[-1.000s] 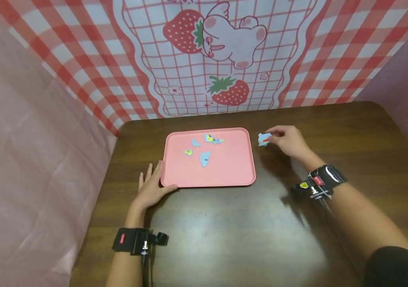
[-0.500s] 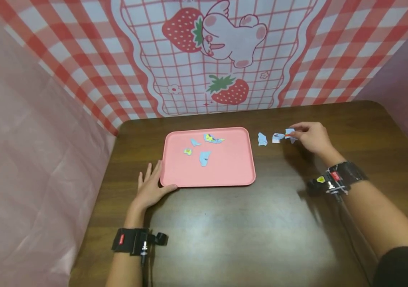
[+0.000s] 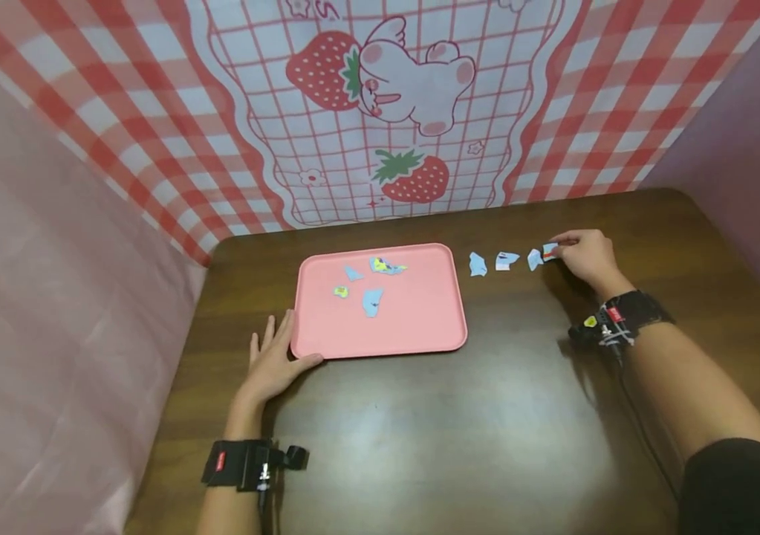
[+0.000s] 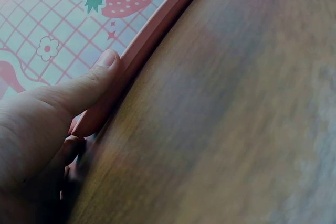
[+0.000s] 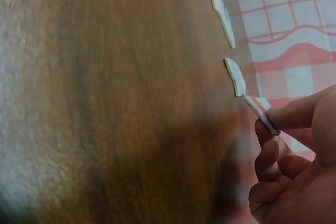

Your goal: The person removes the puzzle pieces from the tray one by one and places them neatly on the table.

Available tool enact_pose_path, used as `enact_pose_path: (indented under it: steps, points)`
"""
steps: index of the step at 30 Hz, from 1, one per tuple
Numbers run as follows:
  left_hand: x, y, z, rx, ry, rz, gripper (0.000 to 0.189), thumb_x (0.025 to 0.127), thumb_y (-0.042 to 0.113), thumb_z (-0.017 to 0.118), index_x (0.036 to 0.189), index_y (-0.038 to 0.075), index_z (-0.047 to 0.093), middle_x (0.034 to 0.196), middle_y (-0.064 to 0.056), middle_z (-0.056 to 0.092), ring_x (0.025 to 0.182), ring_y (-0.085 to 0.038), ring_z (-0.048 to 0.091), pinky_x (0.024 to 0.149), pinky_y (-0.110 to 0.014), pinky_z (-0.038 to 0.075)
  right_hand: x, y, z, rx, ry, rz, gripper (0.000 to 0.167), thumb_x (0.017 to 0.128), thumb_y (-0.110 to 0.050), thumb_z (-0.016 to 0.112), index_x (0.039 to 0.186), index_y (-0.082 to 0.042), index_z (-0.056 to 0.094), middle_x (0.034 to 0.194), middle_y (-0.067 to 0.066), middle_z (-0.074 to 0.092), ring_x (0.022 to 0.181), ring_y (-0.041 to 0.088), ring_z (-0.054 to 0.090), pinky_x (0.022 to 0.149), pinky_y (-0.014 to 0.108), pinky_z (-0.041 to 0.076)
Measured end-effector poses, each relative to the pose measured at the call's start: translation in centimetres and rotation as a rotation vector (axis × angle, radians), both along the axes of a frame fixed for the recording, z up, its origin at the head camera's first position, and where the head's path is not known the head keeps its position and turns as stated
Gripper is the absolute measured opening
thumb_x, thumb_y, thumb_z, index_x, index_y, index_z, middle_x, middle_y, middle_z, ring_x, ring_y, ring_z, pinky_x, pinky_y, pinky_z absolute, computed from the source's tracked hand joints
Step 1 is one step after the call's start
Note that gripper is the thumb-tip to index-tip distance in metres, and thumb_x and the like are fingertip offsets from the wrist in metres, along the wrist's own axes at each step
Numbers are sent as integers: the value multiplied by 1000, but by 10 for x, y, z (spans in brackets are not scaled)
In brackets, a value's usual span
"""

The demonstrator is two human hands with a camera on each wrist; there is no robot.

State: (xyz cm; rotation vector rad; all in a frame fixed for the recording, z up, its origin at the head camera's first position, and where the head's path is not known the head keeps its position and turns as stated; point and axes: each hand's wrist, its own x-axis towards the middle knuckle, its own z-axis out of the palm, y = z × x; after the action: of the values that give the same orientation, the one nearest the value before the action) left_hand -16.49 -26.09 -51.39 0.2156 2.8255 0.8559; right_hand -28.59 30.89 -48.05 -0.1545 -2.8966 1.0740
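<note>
My right hand (image 3: 588, 258) pinches a light blue puzzle piece with a red-orange stripe (image 3: 549, 252) between thumb and fingers, low over the table, right of the tray. One corner of it meets the neighbouring pale blue piece (image 5: 235, 78) in the right wrist view. Two more pieces continue the row leftward: one blue and white (image 3: 504, 260), one plain blue (image 3: 478, 264). With fingers spread and straight, my left hand (image 3: 274, 368) rests at the front left corner of a pink tray (image 3: 393, 338), its thumb against the front rim.
Several puzzle pieces lie in the tray, among them a blue one (image 3: 372, 302), a small yellow-green one (image 3: 341, 292) and a yellow-and-blue one (image 3: 386, 266). Behind the brown table (image 3: 380, 446) hangs a checked strawberry cloth (image 3: 413, 96).
My right hand has carried the striped puzzle piece rightward from beside the tray, past the others, to the row's right end. My left hand stays at the tray corner. The head view has shifted slightly.
</note>
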Motion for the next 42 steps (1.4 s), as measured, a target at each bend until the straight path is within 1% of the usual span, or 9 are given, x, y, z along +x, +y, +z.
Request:
enact_pose_path:
  steps: [4,7,11,16,23,30,34,38,42]
  points:
    - [2,1,-1,3,2,4,113,85,65,69,164,14,8,169,-8,10,154,-33,-8,116,-61,-14,0,2,-7,46,27,-2,30,93,-15,60,111,4,74,112,28,68,104,43,60,82,51,43]
    - [2,2,-1,2,2,8,112,85,66,69,164,14,9,169,-8,10,154,-34,-7,116,-61,-14,0,4,-9,70,42,-8,30,90,-13,59,109,6,73,110,30,68,103,47,59,85,56,43]
    - [2,3,0,4,3,12,112,84,66,69,164,13,9,169,-9,11,154,-34,-7,116,-61,-14,-2,4,-9,87,38,-29,32,89,-13,57,108,8,72,111,31,67,102,50,58,85,58,44]
    - [1,4,2,6,3,13,112,84,66,69,164,13,9,169,-8,11,154,-34,-7,116,-61,-14,-2,4,-8,96,52,-51,30,90,-14,58,106,7,72,107,30,68,99,49,59,83,57,44]
    - [1,4,1,1,5,11,112,84,66,69,164,13,10,169,-8,11,154,-34,-7,116,-61,-13,-1,3,-8,100,55,-48,28,88,-12,59,104,7,72,104,28,69,96,46,60,83,56,44]
    - [0,4,2,2,1,7,112,85,66,69,164,14,10,169,-8,10,154,-34,-7,116,-61,-13,3,5,-6,10,19,-109,33,95,-16,53,112,6,70,113,29,66,104,44,55,86,52,42]
    - [0,5,3,0,6,6,111,85,65,69,164,14,10,169,-8,11,154,-34,-7,116,-61,-13,4,5,-4,3,49,-133,34,94,-17,51,113,4,70,111,27,67,106,43,56,87,51,42]
    - [1,4,2,1,7,4,110,85,64,69,164,14,10,169,-8,10,154,-35,-7,116,-61,-14,5,-2,-3,5,88,-123,33,93,-15,52,112,3,71,106,24,69,100,39,59,82,46,44]
    - [2,3,0,3,6,9,111,86,65,69,164,14,9,169,-9,10,154,-35,-7,115,-62,-14,7,-19,1,-13,122,-75,31,91,-12,53,111,3,72,98,21,70,90,32,59,74,38,43]
